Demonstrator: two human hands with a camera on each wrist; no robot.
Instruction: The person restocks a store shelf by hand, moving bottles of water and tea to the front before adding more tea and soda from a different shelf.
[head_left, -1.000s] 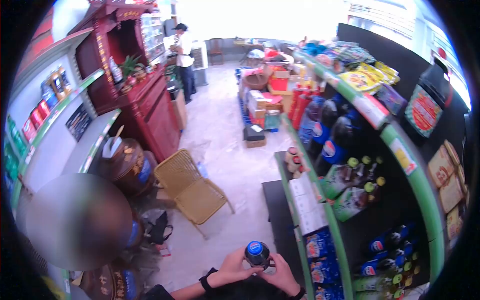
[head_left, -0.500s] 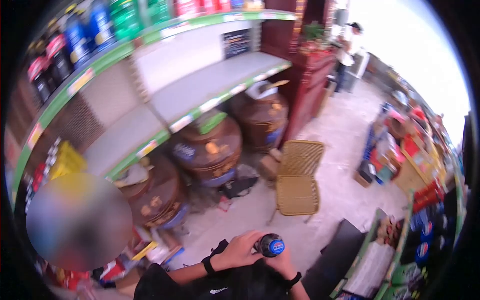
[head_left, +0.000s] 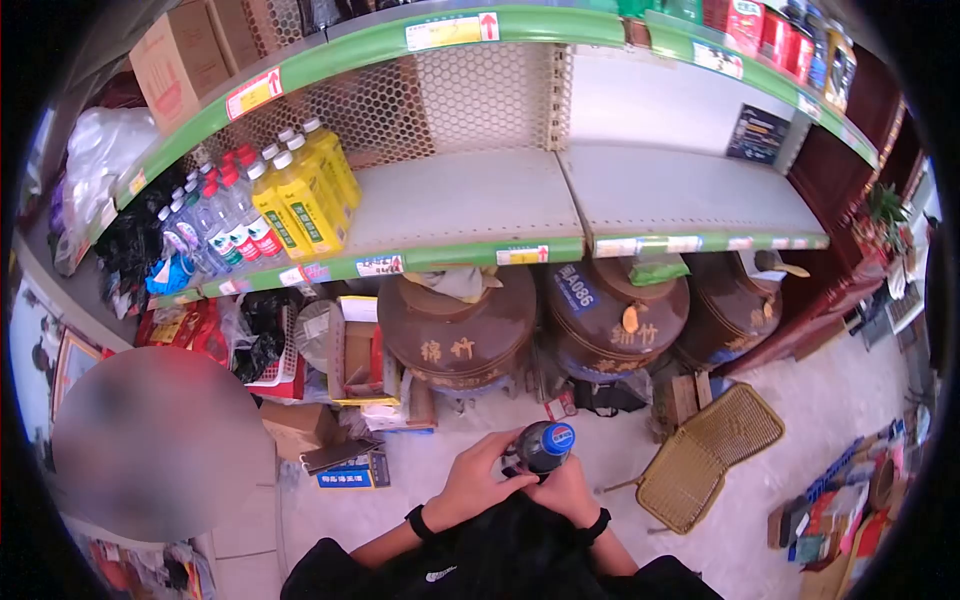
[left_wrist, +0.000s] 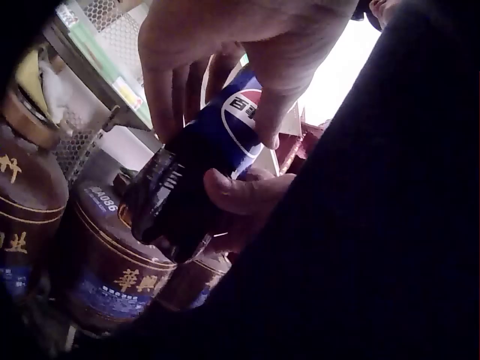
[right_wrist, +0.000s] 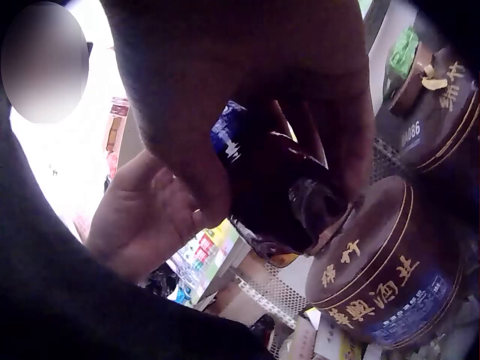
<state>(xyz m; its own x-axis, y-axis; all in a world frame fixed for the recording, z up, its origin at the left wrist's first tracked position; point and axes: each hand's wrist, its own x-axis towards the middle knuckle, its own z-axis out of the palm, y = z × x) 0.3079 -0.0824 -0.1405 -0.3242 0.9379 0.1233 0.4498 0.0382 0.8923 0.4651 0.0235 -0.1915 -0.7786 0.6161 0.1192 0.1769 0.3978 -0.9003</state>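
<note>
A dark cola bottle with a blue cap (head_left: 546, 446) is held upright between both hands, in front of the chest. The left hand (head_left: 478, 482) curls its thumb and fingers round the bottle's left side. On the other side, the right hand (head_left: 566, 490) grips it, partly hidden by the bottle. In the left wrist view the bottle's blue label (left_wrist: 234, 124) shows between the left hand (left_wrist: 232, 45) and the other hand's fingers. The right wrist view shows the right hand (right_wrist: 247, 82) over the dark bottle body (right_wrist: 277, 195), with the left hand (right_wrist: 142, 217) beside it.
Ahead is a shelf (head_left: 470, 200) with yellow bottles (head_left: 300, 205) and water bottles at its left. Large brown jars (head_left: 460, 330) stand beneath. Boxes (head_left: 362, 350) lie on the floor at left; a woven chair (head_left: 705, 460) is at right, with piled goods beyond.
The head view has swung left, from the aisle to the shelf and jars. Both hands keep hold of the bottle throughout.
</note>
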